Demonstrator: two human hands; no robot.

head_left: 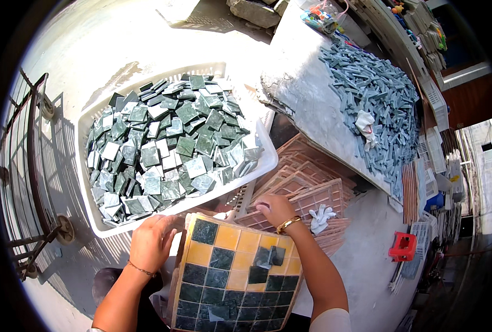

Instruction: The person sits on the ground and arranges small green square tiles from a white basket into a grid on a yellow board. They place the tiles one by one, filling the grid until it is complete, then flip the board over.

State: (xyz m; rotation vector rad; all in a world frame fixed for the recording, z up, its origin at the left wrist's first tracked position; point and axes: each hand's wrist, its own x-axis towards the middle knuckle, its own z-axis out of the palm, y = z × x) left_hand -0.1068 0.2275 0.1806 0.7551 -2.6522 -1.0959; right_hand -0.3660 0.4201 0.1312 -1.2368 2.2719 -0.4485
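A square mosaic frame (229, 217) leans toward me, its grid part filled with dark green stone tiles (221, 258) and part showing bare yellow squares (227, 237). Several loose tiles (214, 314) lie on top of the set ones. My left hand (151, 242) hovers by the frame's upper left corner, fingers bent and thumb apart, with nothing visible between them. Beyond the frame's far edge is my right hand (276, 211), its fingers curled together; whatever they may hold is hidden. A white plastic crate (174, 207) heaped with green square tiles (166, 149) stands just beyond.
Pinkish grid frames (318, 193) are stacked at the right, a white glove (322, 218) on them. Behind, a pale slab (296, 77) bears a pile of narrow stone strips (376, 94). A wheeled metal rack (35, 166) stands left; a red crate (402, 247) sits far right.
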